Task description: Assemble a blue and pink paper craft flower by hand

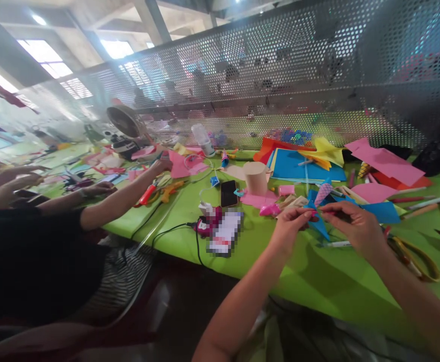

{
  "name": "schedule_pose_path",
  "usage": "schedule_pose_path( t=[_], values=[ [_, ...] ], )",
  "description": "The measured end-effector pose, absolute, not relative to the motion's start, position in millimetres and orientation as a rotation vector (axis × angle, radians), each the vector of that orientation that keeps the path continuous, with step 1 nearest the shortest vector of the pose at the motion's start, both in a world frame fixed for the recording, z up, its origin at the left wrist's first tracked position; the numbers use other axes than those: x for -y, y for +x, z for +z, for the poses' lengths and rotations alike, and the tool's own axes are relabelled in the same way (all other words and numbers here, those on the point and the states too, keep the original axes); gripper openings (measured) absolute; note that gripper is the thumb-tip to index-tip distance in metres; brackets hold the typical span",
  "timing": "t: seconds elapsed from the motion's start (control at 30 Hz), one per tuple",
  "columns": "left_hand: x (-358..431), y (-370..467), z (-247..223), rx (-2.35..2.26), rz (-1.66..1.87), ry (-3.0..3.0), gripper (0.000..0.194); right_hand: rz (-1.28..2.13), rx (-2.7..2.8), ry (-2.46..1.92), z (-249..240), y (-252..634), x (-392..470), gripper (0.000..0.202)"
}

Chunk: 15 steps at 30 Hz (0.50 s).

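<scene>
Over the green table (242,266), my left hand (291,223) has its thumb and fingers pinched together at a small pink piece (313,213). My right hand (350,221) faces it from the right, fingertips pressed together on something small and reddish that I cannot make out. Both hands are close together. Just behind and between them lie blue pieces (320,226) with pointed ends and a pink patterned cone (323,193). A bright pink object (269,209) lies left of my left hand.
A beige roll (256,177) stands behind a dark phone (229,194); a lit phone (225,233) lies nearer. Blue sheets (298,166) are at the back. Yellow-handled scissors (416,259) lie right. At left, a person in black (42,256) reaches over the table.
</scene>
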<state>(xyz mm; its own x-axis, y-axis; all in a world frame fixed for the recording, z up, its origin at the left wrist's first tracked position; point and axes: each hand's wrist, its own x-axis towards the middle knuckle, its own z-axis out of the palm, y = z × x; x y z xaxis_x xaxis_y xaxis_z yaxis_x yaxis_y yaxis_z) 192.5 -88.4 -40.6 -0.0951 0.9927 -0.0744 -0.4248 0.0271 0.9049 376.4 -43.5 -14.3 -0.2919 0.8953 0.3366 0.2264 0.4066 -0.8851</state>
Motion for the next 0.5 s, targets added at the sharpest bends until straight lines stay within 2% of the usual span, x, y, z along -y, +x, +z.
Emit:
schedule_pose_path(
  t=[0.2, 0.43, 0.5],
  values=[
    [95, 190, -38, -0.942, 1.45, 0.791, 0.048, 0.736, 1.893, -1.005, -9, 365, 47, 0.036],
    [99, 181, -47, -0.89, 1.534, 0.879, 0.056, 0.669, 1.968, -0.995, -14, 352, 51, 0.026],
    [100, 168, -47, -0.974, 1.503, 0.994, 0.049, 0.693, 1.952, -0.989, -14, 348, 49, 0.027]
  ],
)
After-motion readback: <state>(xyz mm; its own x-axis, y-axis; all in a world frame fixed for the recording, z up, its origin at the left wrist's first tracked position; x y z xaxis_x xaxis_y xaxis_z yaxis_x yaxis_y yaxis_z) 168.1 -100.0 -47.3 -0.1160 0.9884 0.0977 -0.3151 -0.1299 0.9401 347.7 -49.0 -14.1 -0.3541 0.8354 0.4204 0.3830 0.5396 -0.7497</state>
